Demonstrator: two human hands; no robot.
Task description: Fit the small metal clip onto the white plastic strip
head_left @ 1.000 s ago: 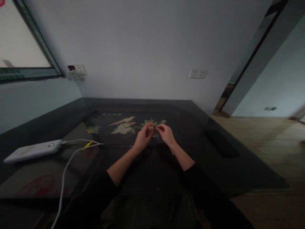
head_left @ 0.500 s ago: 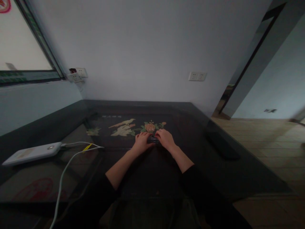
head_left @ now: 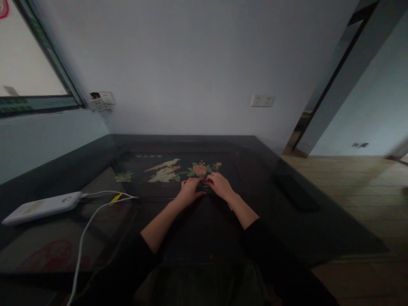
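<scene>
Between my two hands, low over the dark table (head_left: 197, 229), is a small dark object (head_left: 205, 187) with rows of fine light marks; its kind cannot be made out. My left hand (head_left: 190, 190) curls around its left side, thumb toward me and fingers on the far side. At its right end, my right hand (head_left: 219, 185) has its fingers bent and pinched together against the object's top edge. The fingers cover much of it.
A white power bank (head_left: 43, 208) with a white cable (head_left: 81, 246) and yellow tag (head_left: 116, 198) lies at left. A flat black object (head_left: 296, 192) lies at right. Wall sockets (head_left: 262, 100) are behind the table. The tabletop shows a bird-and-flower picture (head_left: 164, 171).
The fingers of my right hand have shifted slightly at the object's right end. My left hand keeps its hold. The whole view has moved a little.
</scene>
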